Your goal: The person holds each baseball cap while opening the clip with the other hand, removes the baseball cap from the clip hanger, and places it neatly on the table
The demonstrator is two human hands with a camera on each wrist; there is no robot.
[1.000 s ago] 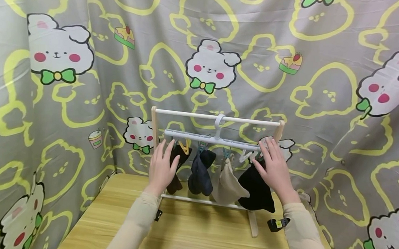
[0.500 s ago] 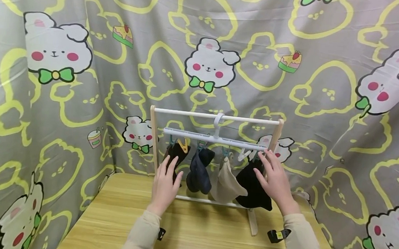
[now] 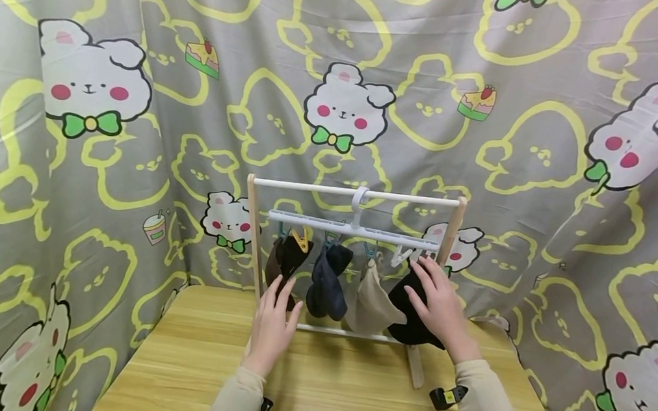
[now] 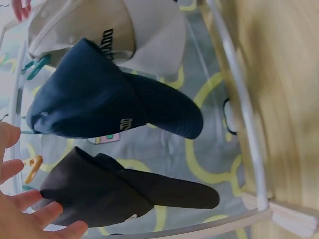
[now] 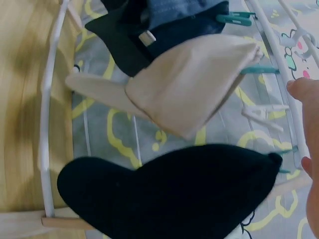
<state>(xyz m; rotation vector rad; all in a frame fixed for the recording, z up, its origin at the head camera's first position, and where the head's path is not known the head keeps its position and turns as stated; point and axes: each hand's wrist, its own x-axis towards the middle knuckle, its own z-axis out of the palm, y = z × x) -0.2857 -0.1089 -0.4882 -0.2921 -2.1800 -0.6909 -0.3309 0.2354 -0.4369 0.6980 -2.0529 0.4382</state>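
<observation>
At a small drying rack [image 3: 253, 225] on a wooden table [image 3: 336, 395], my two hands hover before a row of four caps pegged to a white clip hanger [image 3: 356, 227]. My left hand [image 3: 273, 321] is spread, fingers straight and relaxed, holding nothing, just in front of the dark brown cap [image 3: 285, 260] at the left end of the row; the left wrist view shows that cap [image 4: 114, 191] close beside my fingertips [image 4: 30, 219], though I cannot tell whether they touch it. My right hand [image 3: 437, 301] lies flat-fingered against the black cap [image 3: 407, 323] at the right end, not gripping it; the right wrist view shows the same cap [image 5: 169, 191] hanging low near the rack's bottom rail [image 5: 47, 124]. Between the two hang a navy cap [image 3: 327, 283] and a beige cap [image 3: 374, 297]. A grey curtain printed with cartoon bunnies [image 3: 346, 109] closes off the scene behind.
</observation>
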